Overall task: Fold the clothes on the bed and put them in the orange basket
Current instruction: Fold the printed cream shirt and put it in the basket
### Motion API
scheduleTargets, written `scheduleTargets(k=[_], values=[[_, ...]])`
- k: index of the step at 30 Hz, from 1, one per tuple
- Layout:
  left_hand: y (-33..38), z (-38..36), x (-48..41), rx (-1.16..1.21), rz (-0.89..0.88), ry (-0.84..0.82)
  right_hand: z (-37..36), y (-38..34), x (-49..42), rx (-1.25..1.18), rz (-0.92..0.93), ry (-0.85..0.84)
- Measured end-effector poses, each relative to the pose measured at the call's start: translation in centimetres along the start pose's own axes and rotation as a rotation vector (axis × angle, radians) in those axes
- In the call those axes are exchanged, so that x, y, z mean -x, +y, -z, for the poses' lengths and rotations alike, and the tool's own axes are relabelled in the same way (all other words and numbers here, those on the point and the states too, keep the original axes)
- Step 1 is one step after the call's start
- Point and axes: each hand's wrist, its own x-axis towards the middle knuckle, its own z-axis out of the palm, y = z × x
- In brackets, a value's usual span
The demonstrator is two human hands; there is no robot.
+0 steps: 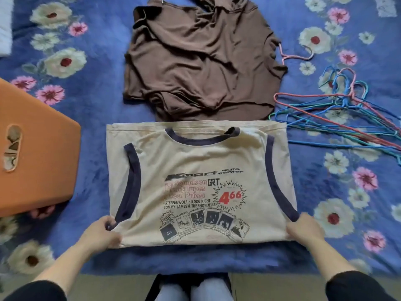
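Note:
A beige sleeveless shirt (195, 161) with navy trim and a printed front lies folded in half on the bed, its neckline toward the far side. My left hand (104, 232) grips its near left corner at the armhole trim. My right hand (303, 229) grips its near right corner. Beyond it lies a crumpled brown garment (199, 55). The orange basket (36, 148) stands at the left edge of the view, with a handle hole in its side.
A blue blanket (97, 101) with flower print covers the bed. Several wire hangers (347, 114) in blue, red and green lie in a pile at the right. A pink hanger (297, 56) pokes out from under the brown garment. My knees show at the bottom.

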Motion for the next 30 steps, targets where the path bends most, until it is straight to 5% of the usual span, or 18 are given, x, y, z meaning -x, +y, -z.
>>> scheduleTargets(k=[2,4,7,10,15,23,27,30], values=[[1.5,-0.4,-0.7,-0.158,0.034,0.174,-0.3,-0.9,-0.4,-0.065,0.012,0.171],[4.1,-0.3,-0.9,-0.045,0.020,0.367,0.3,-3.2,-0.3,-0.083,0.101,0.313],[8.7,0.5,-1.5,0.087,-0.185,0.535,1.5,-7.9,-0.3,-0.124,0.349,0.320],[12.8,1.4,-2.7,0.242,-0.386,0.494,2.5,-12.9,-0.3,-0.295,0.556,0.161],[17.5,2.4,-5.4,0.346,-0.436,0.402,2.3,-18.8,-2.4,-0.384,0.646,0.058],[20.0,2.9,-7.3,0.631,-0.499,0.507,2.3,-21.0,-5.5,-0.447,0.581,0.290],[19.5,1.2,-7.0,0.451,-0.624,0.594,1.0,-20.9,-3.9,-0.497,0.712,0.363],[17.1,-2.6,-5.9,-0.008,-0.767,0.594,-2.0,-19.0,-2.9,-0.119,0.998,0.411]])
